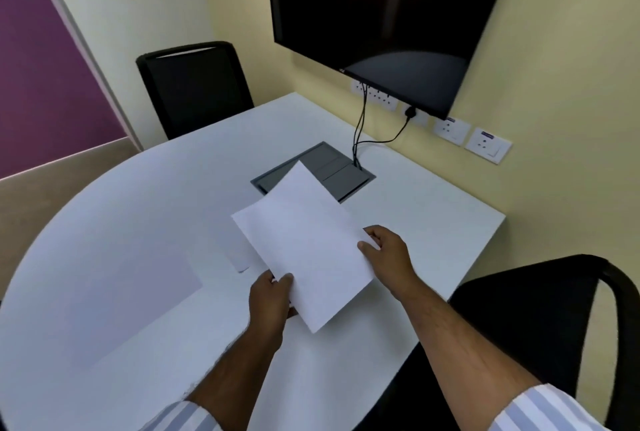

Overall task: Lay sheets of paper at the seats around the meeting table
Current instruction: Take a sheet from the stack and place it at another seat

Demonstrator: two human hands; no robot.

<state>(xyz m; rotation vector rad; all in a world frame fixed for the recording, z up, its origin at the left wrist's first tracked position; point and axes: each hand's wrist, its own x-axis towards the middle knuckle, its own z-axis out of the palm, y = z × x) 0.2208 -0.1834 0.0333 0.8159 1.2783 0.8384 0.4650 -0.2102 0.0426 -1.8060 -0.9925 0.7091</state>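
Note:
I hold a white sheet of paper (304, 243) above the middle of the white meeting table (433, 208). My left hand (270, 299) pinches its near left edge, thumb on top. My right hand (388, 250) grips its right edge. A corner of more white paper (240, 262) shows under the held sheet, left of it. Another pale sheet (138, 295) lies flat on the table at the near left. A black chair (194, 91) stands at the far left seat, and a second black chair (540, 319) at the near right seat.
A grey cable box (341, 170) is set into the table's middle, with black cables (360, 129) running up to a wall-mounted dark screen (381, 14). Wall sockets (485, 144) sit on the yellow wall at right. A purple panel (41, 66) is at left.

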